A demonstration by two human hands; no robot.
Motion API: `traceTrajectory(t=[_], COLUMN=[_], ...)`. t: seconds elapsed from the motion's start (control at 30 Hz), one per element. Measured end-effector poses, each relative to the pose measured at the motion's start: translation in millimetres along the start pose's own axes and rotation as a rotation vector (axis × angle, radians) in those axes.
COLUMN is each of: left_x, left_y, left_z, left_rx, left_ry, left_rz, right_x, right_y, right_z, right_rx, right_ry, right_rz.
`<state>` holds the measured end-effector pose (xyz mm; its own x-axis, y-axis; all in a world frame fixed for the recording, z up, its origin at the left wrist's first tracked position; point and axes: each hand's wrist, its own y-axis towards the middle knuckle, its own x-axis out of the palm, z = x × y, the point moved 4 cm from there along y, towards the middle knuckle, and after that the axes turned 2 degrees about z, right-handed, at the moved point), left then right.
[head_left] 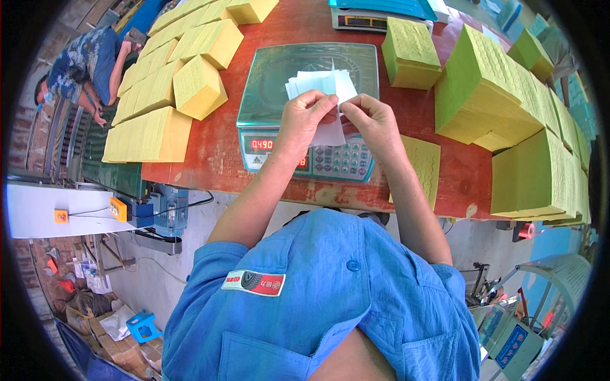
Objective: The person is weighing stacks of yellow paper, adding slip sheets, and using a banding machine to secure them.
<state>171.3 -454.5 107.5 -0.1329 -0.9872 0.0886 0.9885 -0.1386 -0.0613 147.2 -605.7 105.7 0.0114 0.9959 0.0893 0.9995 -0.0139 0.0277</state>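
Note:
Above a digital weighing scale point(257, 95) with a clear flat pan and a lit red display, both my hands work at a small bunch of white paper slips point(305, 84). My left hand point(306, 120) grips the slips between thumb and fingers. Close beside it, my right hand point(375, 124) pinches the edge of one slip with its thumb and forefinger. A pale sheet hangs below the fingers, over part of the keypad point(343, 162). The slips spread in a loose fan over the pan.
Stacks of yellow paper point(147, 136) line the table's left, and taller yellow stacks point(473, 95) its right. One yellow pile point(419, 171) lies beside my right forearm. A second scale point(375, 19) stands at the back. Far left, another person point(89, 66) bends down.

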Motion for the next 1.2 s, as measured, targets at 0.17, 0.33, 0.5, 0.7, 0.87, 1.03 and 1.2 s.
traceTrajectory(t=[0.17,0.33,0.5,0.7,0.87,1.03,1.2], left_x=[1,3,3,2,2,-2,-2], left_y=[-1,0,3,3,0,-1,2], left_z=[0,1,-1,-1,-1,-4,-6], left_rx=[-0.018,-0.008,-0.032,-0.013,-0.011,-0.029,-0.014], left_ry=[0.000,0.039,0.018,0.041,0.026,-0.008,-0.030], left_rz=[0.002,0.001,0.000,0.006,0.007,0.020,0.004], right_x=[0,-2,-6,-14,-15,-16,-8], right_y=[-2,-2,-7,-18,-15,-15,-7], right_z=[-2,-3,-3,-23,-23,-25,-17], right_rx=[0.011,0.018,-0.006,0.092,0.123,0.111,0.029], right_ry=[-0.022,-0.067,-0.052,-0.336,-0.488,-0.453,-0.455], right_rz=[0.005,-0.017,0.002,-0.008,-0.032,-0.029,-0.007])
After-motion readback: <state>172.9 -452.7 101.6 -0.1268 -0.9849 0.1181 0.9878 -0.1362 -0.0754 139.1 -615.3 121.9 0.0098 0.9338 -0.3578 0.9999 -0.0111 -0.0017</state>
